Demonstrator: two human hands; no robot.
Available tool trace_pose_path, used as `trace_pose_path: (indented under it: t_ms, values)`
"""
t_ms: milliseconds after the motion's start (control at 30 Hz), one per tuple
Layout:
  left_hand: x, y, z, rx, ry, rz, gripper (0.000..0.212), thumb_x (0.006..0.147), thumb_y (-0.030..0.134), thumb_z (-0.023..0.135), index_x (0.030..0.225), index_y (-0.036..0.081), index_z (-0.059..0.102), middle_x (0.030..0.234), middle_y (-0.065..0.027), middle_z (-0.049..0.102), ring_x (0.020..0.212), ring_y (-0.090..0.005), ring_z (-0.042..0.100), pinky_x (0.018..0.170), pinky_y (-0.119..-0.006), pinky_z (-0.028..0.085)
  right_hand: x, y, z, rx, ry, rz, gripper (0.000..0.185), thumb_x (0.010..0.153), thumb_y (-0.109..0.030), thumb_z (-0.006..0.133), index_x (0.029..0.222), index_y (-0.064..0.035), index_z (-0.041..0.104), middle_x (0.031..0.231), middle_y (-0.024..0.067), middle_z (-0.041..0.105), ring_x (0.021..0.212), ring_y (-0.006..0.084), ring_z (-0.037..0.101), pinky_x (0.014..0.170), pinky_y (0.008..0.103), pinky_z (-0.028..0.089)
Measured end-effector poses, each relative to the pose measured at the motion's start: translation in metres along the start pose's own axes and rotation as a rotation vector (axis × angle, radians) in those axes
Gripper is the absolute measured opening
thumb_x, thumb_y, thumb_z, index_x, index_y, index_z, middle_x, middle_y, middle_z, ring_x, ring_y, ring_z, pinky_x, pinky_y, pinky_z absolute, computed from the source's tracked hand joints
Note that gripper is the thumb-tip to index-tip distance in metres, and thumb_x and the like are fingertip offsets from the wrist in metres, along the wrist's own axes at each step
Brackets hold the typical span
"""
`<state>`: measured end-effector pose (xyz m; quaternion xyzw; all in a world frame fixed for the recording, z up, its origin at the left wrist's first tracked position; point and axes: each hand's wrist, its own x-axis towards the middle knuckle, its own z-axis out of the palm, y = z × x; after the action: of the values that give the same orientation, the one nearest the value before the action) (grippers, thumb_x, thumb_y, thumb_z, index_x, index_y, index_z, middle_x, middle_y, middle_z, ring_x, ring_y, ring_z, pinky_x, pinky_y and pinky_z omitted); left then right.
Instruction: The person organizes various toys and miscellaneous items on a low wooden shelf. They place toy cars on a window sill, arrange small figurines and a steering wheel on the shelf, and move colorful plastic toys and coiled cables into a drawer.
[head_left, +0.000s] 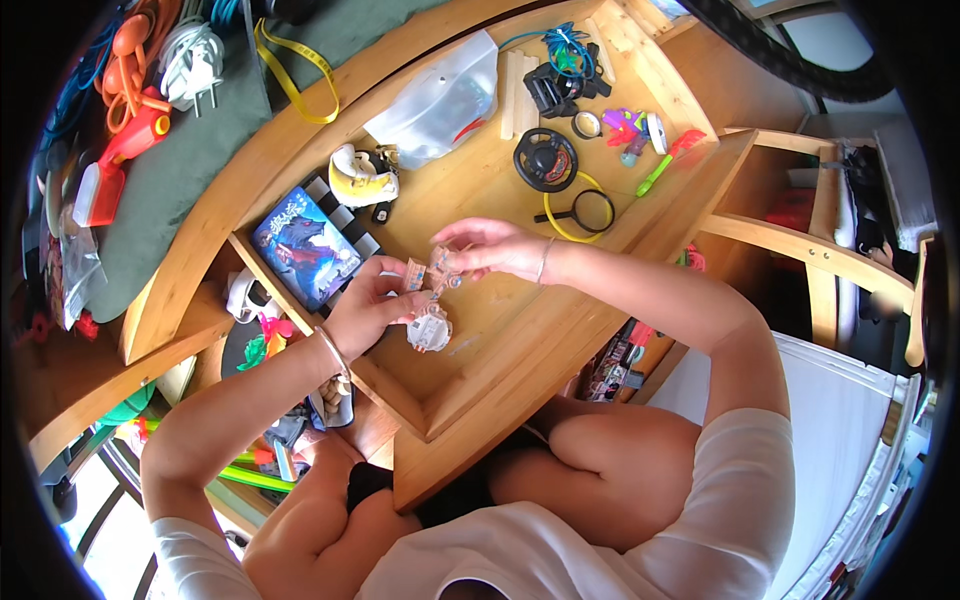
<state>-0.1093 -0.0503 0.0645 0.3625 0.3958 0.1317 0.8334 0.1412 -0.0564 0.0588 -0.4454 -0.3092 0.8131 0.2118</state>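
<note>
Above an open wooden drawer (480, 375), I hold a small jointed plastic toy (429, 328) between both hands. It has a pale round part at the bottom and pinkish, blue-dotted pieces above; its exact kind is unclear. My left hand (371, 304) pinches it from the left with thumb and fingers. From the upper right, my right hand (487, 251) grips its upper piece, and the fingers hide some of it. A boxed game with a blue wolf cover (306, 246) lies in the drawer just left of my left hand.
Inside the drawer are a toy steering wheel (546, 160), a black-rimmed magnifying glass (592, 211), a clear plastic bag (442, 105), wooden strips (519, 94) and a yellow-white object (363, 177). Coiled white cable (192, 64) and a yellow strap (300, 71) rest beyond its far edge.
</note>
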Motion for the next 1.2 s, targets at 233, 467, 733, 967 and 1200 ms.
trace_pose_path:
  t_ms: [233, 467, 733, 967, 1200]
  values:
    - [-0.009, 0.014, 0.002, -0.207, 0.109, -0.109, 0.032, 0.085, 0.009, 0.061, 0.111, 0.011, 0.041, 0.107, -0.0114, 0.059, 0.097, -0.0255, 0.061, 0.084, -0.035, 0.048, 0.004, 0.018, -0.03, -0.014, 0.404, 0.111, 0.025, 0.081, -0.032, 0.069, 0.088, -0.0089, 0.062, 0.08, -0.0012, 0.062, 0.068, 0.0067, 0.055, 0.063, 0.0214, 0.044]
    - [-0.009, 0.017, -0.001, -0.324, 0.148, -0.135, 0.034, 0.086, 0.008, 0.059, 0.112, 0.009, 0.038, 0.108, -0.0125, 0.058, 0.101, -0.0278, 0.06, 0.087, -0.035, 0.048, 0.001, 0.028, -0.052, 0.016, 0.498, 0.139, 0.034, 0.081, -0.037, 0.068, 0.085, -0.0042, 0.061, 0.081, 0.0054, 0.063, 0.065, 0.0121, 0.058, 0.062, 0.0258, 0.047]
    - [-0.008, 0.012, -0.001, -0.278, 0.186, -0.136, 0.034, 0.083, 0.012, 0.063, 0.111, 0.014, 0.043, 0.111, -0.0085, 0.058, 0.103, -0.025, 0.059, 0.088, -0.033, 0.045, 0.011, 0.019, -0.054, -0.404, 0.583, 0.174, 0.029, 0.085, -0.024, 0.064, 0.074, 0.0027, 0.06, 0.063, 0.0055, 0.06, 0.052, 0.0122, 0.055, 0.05, 0.0256, 0.043]
    - [0.004, 0.0, 0.003, -0.171, 0.194, -0.112, 0.033, 0.079, 0.006, 0.064, 0.107, 0.009, 0.046, 0.104, -0.0063, 0.059, 0.097, -0.0172, 0.059, 0.084, -0.031, 0.044, 0.015, 0.04, -0.093, -0.65, 0.542, -0.192, 0.018, 0.08, -0.018, 0.068, 0.079, -0.0011, 0.063, 0.069, 0.0076, 0.065, 0.058, 0.0127, 0.059, 0.054, 0.0259, 0.046]
    - [0.0, -0.021, 0.01, -0.121, 0.205, -0.25, 0.044, 0.077, 0.012, 0.07, 0.109, 0.002, 0.041, 0.098, -0.0088, 0.06, 0.089, -0.0147, 0.061, 0.071, -0.027, 0.049, 0.015, 0.025, -0.077, -0.791, 0.519, -0.073, 0.014, 0.08, -0.015, 0.068, 0.086, -0.0039, 0.061, 0.068, 0.0064, 0.063, 0.055, 0.0137, 0.058, 0.054, 0.0266, 0.047]
